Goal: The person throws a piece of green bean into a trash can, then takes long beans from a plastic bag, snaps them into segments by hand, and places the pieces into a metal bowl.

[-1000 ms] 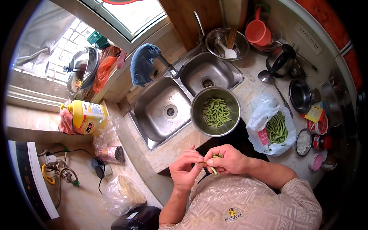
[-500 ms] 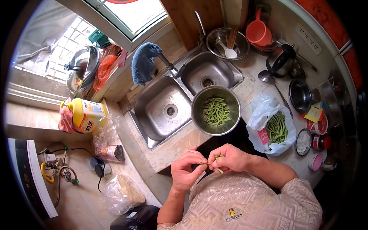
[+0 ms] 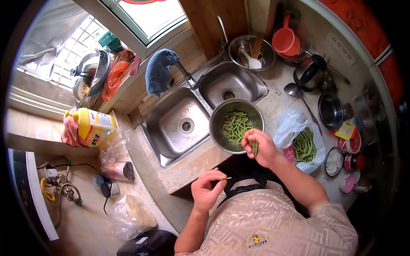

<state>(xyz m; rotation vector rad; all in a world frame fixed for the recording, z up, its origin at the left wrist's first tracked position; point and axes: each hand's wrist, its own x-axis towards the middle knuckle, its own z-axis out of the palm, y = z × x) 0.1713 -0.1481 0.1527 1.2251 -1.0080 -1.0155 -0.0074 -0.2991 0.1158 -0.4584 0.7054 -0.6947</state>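
Observation:
My left hand (image 3: 208, 187) is closed in a pinch on a short end of green bean (image 3: 228, 178), held low in front of my body. Up at the near right rim of the steel pot (image 3: 216, 138), my right hand (image 3: 261, 147) curls around several green bean pieces (image 3: 255, 148). Inside the pot lies a heap of snapped green beans (image 3: 236, 126). To the right of my right hand, a white plastic bag (image 3: 281, 135) holds long whole green beans (image 3: 305, 146).
Behind the pot is a double steel sink (image 3: 164, 121) with a faucet (image 3: 192, 81) and a blue cloth (image 3: 158, 72). A ladle (image 3: 294, 89), a black bowl (image 3: 330, 109) and jars (image 3: 355, 160) line the right counter. A yellow bottle (image 3: 92, 126) stands at left.
My hands have come apart. My right hand has moved up to the pot's rim with bean pieces, while my left stays low with a short bean end. The view has shifted slightly.

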